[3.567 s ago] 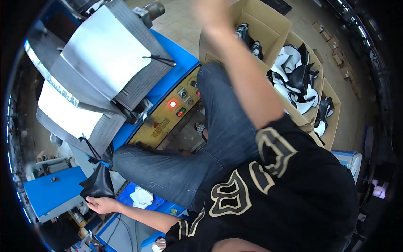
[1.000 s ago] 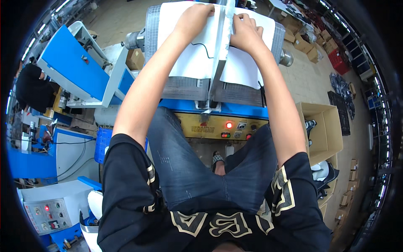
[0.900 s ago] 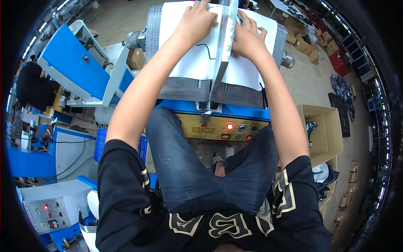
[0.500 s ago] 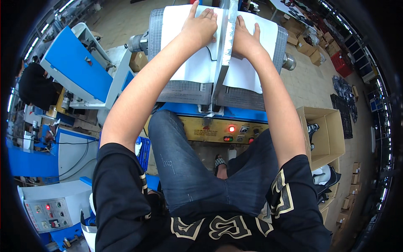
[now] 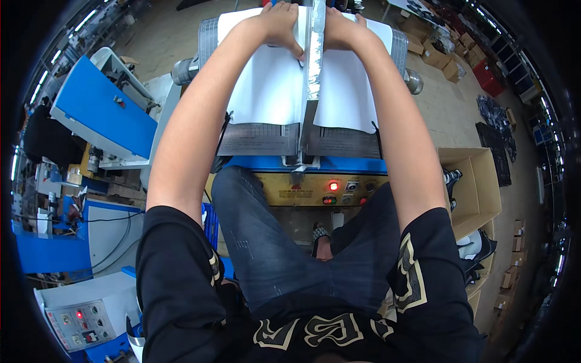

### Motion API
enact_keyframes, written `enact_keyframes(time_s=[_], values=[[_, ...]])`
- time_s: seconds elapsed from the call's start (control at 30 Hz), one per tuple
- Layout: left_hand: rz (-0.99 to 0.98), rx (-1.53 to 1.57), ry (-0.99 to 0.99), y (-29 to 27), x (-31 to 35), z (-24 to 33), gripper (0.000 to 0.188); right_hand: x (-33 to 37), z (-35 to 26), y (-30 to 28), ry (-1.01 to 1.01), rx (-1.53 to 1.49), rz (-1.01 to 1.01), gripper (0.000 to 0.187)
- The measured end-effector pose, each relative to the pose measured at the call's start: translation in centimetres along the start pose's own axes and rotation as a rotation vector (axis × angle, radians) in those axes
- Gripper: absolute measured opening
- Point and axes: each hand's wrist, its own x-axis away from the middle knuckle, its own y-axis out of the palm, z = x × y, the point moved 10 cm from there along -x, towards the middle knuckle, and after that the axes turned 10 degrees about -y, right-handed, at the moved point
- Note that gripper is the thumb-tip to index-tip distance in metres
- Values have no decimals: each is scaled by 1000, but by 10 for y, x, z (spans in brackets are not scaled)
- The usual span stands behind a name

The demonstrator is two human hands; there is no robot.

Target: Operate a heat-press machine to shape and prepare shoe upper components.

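Observation:
My left hand [image 5: 281,25] rests on the far part of a white sheet [image 5: 266,91], its fingers stretched out flat and its thumb pointing back toward a metal upright plate [image 5: 316,51]. On the other side of that plate lies more white sheet [image 5: 345,94], and my right hand [image 5: 342,30] is over its far part. The plate partly hides the right hand; the fingers that show are stretched. Both sheets drape over the curved grey bed [image 5: 257,142] of a machine, which is marked with grid lines. Neither hand visibly grips anything.
The machine's yellow panel [image 5: 290,189] carries a lit red button, in front of my knees. To the left stand a blue-and-white machine [image 5: 106,106] and a control box [image 5: 82,320]. Right of my arm is an open cardboard box [image 5: 478,187]; cartons and a red crate [image 5: 488,77] lie farther off.
Both hands have moved farther away along the bed. My left thumb now points back toward me, beside the plate. The view has shifted slightly, and black cords show at the sheets' near corners.

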Motion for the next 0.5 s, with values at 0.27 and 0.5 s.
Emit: enact_keyframes(time_s=[0.27, 0.5], values=[[-485, 305, 56, 32, -45, -14, 96, -21, 22, -2, -163, -461, -344, 85], [-778, 148, 108, 47, -65, -14, 94, -24, 19, 29, -220, -712, -835, 72]])
